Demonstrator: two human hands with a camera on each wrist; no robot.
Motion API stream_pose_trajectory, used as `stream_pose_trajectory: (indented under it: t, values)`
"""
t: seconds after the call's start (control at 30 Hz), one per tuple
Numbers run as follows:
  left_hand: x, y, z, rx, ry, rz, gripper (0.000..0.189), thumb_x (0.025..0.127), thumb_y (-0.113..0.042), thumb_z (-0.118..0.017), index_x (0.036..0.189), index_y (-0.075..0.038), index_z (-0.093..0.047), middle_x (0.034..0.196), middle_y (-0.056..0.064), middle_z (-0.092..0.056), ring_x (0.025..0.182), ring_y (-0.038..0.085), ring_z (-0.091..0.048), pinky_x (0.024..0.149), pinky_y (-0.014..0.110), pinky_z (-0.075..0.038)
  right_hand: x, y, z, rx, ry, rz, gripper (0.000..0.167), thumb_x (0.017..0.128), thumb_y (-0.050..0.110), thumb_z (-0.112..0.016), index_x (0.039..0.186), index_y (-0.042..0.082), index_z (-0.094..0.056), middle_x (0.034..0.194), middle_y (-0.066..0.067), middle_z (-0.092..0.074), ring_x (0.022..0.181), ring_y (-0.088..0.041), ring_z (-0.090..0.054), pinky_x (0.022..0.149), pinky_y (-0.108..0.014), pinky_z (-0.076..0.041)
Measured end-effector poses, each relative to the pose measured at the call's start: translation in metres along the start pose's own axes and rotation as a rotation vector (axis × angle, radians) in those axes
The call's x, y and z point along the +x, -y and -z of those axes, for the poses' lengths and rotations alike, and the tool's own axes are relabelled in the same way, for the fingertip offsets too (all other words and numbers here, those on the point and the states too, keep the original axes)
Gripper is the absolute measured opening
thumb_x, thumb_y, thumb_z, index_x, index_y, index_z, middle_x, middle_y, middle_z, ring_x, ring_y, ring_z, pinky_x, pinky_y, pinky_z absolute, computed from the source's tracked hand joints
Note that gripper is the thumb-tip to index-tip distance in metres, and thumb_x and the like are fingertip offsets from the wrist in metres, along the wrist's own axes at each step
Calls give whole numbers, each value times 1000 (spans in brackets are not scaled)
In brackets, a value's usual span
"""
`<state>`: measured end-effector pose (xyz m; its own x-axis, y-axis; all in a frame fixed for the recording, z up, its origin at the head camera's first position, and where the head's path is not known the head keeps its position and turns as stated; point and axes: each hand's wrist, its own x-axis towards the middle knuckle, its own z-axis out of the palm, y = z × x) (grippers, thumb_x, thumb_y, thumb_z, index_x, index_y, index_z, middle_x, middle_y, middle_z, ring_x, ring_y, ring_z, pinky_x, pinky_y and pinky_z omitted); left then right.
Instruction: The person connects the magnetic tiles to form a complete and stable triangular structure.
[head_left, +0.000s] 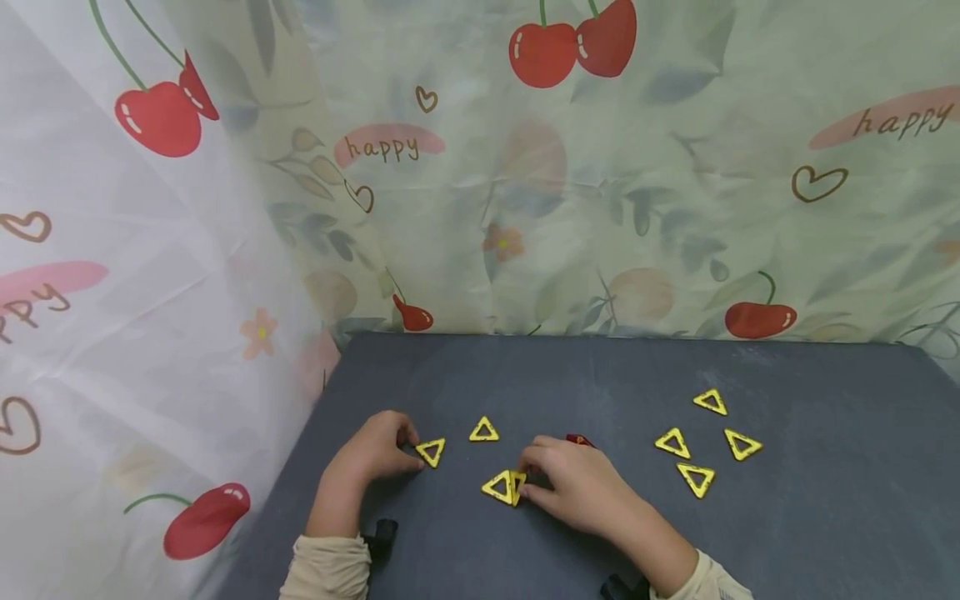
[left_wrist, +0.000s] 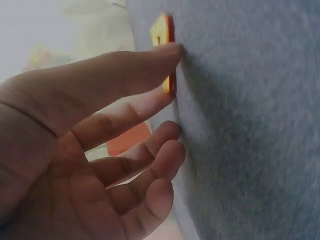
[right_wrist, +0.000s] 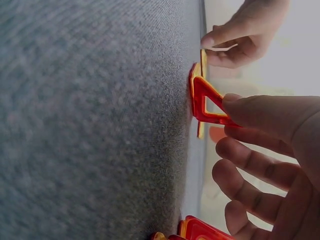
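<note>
My left hand (head_left: 375,450) pinches a yellow triangle tile (head_left: 431,444) between thumb and index finger at the left of the dark table. In the left wrist view this tile (left_wrist: 161,30) stays close to the tabletop, showing an orange-red edge, while the other fingers curve loosely below. My right hand (head_left: 573,479) pinches the corner of a second triangle tile (right_wrist: 200,102), whose side towards the right wrist camera looks red. It is tilted up, overlapping a flat yellow triangle tile (head_left: 497,480). A loose yellow triangle tile (head_left: 483,438) lies behind, between both hands.
Several yellow triangle tiles (head_left: 742,455) are spread on the right side of the dark table (head_left: 825,517). A red piece (head_left: 579,438) shows partly behind my right hand. Printed cloth (head_left: 465,275) with cherries hangs along the back and left edges.
</note>
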<state>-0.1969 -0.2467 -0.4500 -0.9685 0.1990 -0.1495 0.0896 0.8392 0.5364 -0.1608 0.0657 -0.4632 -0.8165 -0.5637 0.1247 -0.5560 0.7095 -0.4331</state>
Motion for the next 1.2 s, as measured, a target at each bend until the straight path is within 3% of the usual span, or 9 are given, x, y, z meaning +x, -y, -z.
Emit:
stream_pose_trajectory:
  t: [0.33, 0.77, 1.2]
  values:
    - [4, -5, -10, -38, 11, -53, 26, 80, -14, -94, 93, -7, -72, 90, 6, -66, 82, 15, -57, 78, 37, -51, 0, 0, 0, -1, 5, -2, 15, 91, 30, -86, 101, 25, -77, 91, 13, -62, 72, 2, -52, 63, -26, -46]
    - [10, -20, -18, -134, 117, -216, 12, 89, -9, -85, 91, -8, -74, 84, 0, -70, 77, 14, -64, 71, 32, -53, 1, 0, 0, -6, 11, -5, 15, 91, 31, -86, 101, 25, -77, 90, 13, -62, 71, 2, -52, 63, -26, -47]
    - [13, -35, -31, -174, 183, -245, 12, 91, -7, -83, 98, -7, -73, 86, 0, -70, 77, 14, -65, 70, 30, -53, -1, 0, -1, 12, -13, 11, 14, 91, 27, -86, 102, 25, -77, 90, 12, -63, 71, 3, -52, 63, -25, -46]
